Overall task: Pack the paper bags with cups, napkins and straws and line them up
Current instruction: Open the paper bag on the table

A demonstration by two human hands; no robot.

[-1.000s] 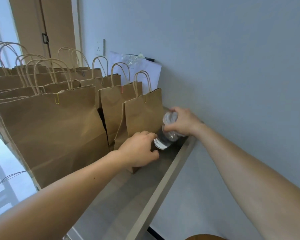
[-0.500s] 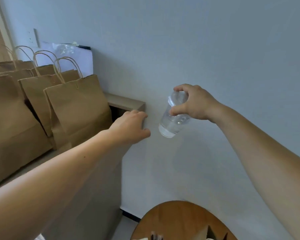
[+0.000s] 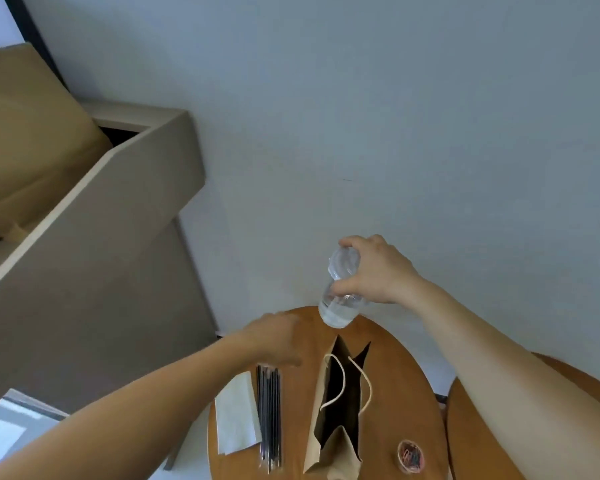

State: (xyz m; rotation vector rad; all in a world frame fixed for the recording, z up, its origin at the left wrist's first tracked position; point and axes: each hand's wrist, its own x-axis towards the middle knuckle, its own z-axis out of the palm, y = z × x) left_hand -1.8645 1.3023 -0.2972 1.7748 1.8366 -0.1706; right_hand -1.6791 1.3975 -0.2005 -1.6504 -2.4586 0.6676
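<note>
My right hand point(image 3: 378, 271) grips a stack of clear plastic cups point(image 3: 340, 292) from above and holds it in the air, just past the far edge of the round wooden table point(image 3: 388, 344). An open brown paper bag point(image 3: 336, 410) with cord handles stands on the table below it. My left hand point(image 3: 278, 337) hovers with fingers loosely curled over the far end of a bundle of dark straws point(image 3: 269, 414). A pile of white napkins point(image 3: 236, 417) lies left of the straws.
A beige shelf unit point(image 3: 125, 188) at the left holds packed brown bags point(image 3: 25, 140). A small round tin of coloured paper clips point(image 3: 410, 456) sits at the table's right. A second wooden surface point(image 3: 478, 434) adjoins on the right, and the grey wall stands behind.
I turned from the shelf of bags down to the round table. My right hand carried the cup stack from the shelf to above the open bag. My left hand left the shelf edge and now hovers over the straws.
</note>
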